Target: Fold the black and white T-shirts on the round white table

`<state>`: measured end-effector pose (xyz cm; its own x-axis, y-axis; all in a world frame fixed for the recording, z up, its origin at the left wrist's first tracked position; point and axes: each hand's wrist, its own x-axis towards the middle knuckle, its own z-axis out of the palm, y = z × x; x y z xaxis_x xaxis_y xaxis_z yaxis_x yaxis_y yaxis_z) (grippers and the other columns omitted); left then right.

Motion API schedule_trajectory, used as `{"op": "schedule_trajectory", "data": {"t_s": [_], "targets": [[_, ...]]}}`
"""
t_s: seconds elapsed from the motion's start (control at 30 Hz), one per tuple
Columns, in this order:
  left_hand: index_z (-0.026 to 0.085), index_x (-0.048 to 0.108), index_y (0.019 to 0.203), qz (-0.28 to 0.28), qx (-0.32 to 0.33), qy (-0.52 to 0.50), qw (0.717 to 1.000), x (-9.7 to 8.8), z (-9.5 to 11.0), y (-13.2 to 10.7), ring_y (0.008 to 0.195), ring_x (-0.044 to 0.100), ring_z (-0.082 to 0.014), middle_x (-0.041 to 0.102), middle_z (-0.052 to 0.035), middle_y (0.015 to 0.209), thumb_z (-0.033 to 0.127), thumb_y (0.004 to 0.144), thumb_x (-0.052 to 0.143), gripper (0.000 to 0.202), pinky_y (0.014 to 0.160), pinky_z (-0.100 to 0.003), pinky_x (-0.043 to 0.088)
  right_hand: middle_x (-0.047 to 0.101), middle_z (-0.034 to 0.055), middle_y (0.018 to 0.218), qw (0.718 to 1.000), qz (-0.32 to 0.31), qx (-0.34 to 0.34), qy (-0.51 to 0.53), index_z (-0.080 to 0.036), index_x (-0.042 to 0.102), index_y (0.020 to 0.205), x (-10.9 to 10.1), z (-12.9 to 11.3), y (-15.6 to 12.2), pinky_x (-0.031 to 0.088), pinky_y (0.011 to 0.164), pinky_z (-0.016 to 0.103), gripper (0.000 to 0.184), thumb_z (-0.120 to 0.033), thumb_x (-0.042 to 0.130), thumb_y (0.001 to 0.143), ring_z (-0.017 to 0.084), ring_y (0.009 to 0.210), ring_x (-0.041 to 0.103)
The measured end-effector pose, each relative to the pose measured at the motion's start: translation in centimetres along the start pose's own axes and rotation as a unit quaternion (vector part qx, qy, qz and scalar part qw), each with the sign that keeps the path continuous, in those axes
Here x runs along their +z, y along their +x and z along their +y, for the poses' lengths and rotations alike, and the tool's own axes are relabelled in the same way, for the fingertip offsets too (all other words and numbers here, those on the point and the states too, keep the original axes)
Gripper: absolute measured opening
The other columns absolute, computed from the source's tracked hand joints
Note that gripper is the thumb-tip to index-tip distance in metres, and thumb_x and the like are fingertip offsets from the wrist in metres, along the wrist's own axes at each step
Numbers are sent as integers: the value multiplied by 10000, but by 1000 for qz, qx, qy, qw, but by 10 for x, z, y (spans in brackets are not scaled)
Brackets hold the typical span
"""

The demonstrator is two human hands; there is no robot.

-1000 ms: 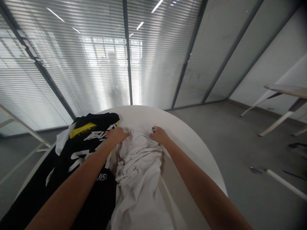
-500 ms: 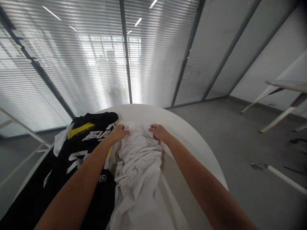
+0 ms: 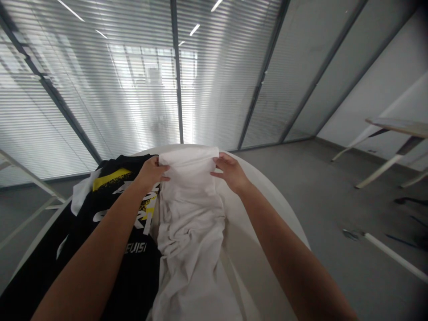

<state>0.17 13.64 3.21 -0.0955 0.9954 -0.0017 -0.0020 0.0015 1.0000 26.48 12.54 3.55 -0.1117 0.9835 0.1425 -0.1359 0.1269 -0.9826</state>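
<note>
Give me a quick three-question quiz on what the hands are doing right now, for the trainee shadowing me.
1. True or false: the right hand holds the raised top edge of the white cloth.
2. Which colour band shows near the collar of the black printed shirt? A red, B yellow, C blue.
3. What piece of furniture does the white cloth lie on?

Key: 1 true; 2 B; 3 a round white table.
</note>
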Motion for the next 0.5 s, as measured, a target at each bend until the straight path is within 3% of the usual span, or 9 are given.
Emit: {"op": "schedule_trajectory", "data": {"t_s": [0.17,0.3,0.4,0.5], "targets": [[151,683,883,-18,90,-89,992,2,-1,4,792,636,-160,684,-19,823,204,547,744,345,751,-294,546,599,-23,895,994,-3,-102,42,-241,602,883,1,-1,-1,489,875,325,205,-410,660,782,135,909,575],[159,677,808,-17,175,-79,981,0,2,4,759,620,-142,668,4,774,214,565,770,266,750,-262,507,604,-20,921,988,-6,-147,52,-245,570,874,0,-5,-1,471,891,328,189,-389,647,781,145,936,575],[171,649,784,-23,198,-47,979,-1,1,3,692,589,-125,637,25,723,250,568,786,268,690,-246,480,601,-16,928,992,17,-122,29,-246,516,856,-1,-5,1,488,861,335,200,-377,624,750,160,945,574],[184,615,741,-5,193,6,981,1,-3,0,641,554,-129,594,29,664,312,601,751,233,620,-245,452,585,-19,916,998,30,-53,34,-247,473,857,0,0,2,524,814,348,246,-366,622,701,168,923,574]]}}
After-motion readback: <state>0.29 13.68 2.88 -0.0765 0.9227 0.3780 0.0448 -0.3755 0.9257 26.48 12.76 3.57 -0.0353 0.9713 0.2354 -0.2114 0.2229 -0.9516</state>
